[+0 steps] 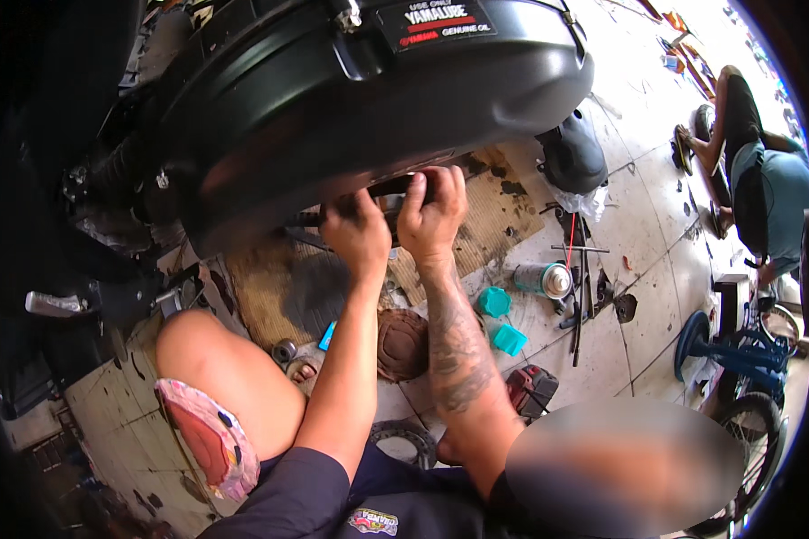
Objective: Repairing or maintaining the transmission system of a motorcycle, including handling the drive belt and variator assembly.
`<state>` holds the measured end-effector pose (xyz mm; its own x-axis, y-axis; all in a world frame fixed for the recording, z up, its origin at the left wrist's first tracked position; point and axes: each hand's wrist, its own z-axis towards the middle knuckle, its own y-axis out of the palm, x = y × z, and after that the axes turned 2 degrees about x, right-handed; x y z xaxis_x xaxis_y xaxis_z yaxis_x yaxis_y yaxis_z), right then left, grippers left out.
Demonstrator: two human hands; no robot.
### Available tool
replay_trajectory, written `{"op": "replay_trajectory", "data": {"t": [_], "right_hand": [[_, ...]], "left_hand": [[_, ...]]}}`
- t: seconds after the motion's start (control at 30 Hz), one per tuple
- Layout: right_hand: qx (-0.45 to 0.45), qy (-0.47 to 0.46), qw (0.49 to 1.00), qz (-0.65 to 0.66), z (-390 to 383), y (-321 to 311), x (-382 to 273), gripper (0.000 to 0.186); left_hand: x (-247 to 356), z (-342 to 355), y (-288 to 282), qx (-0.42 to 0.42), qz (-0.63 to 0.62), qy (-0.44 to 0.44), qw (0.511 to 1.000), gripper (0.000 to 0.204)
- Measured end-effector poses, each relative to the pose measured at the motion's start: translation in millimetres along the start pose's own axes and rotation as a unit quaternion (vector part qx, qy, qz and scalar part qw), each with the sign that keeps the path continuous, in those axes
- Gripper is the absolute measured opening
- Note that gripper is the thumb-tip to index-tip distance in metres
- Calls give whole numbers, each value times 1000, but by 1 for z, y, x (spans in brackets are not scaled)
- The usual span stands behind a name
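A large glossy black curved cover [360, 108] of a motor vehicle fills the upper middle, with a latch and a sticker on it. My left hand [358, 235] is at its lower edge, fingers curled up underneath, their tips hidden. Just to its right, my tattooed right hand [431, 216] grips at the same edge with thumb raised and fingers bent. What exactly the fingertips hold under the edge is too dark to make out. Stained cardboard [503, 207] lies on the floor below.
A spray can [535, 278] with red straw, two teal pieces [508, 340], a brown round pad [400, 346], rods and a black part [571, 153] lie on the tiles. At right, another person [760, 189] bends near a blue stand [724, 346] and wheels.
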<state>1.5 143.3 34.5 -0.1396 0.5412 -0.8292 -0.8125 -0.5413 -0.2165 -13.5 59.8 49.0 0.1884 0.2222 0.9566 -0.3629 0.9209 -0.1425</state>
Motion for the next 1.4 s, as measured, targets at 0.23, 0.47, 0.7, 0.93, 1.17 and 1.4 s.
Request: {"op": "replay_trajectory", "data": {"t": [0.23,0.47,0.7,0.93,1.17,1.4], "right_hand": [[22,12,1000,-19,-14,-7,7,12],[29,-39,999,-23,5,-17,0,12],[-92,-143,985,1,10,-29,10,21],[-121,-160,979,27,19,-23,30,26],[2,31,998,49,-1,-22,34,13],[-52,-113,992,-28,24,-39,21,13]], "left_hand": [[-8,4,-10,2,97,108,989,32],[-16,-8,-11,-79,-105,21,991,45],[-14,-3,-4,-11,5,7,1000,53],[-10,0,9,42,-8,37,998,43],[18,-1,21,-14,108,41,993,35],[-1,-4,4,14,-177,-128,976,30]]}}
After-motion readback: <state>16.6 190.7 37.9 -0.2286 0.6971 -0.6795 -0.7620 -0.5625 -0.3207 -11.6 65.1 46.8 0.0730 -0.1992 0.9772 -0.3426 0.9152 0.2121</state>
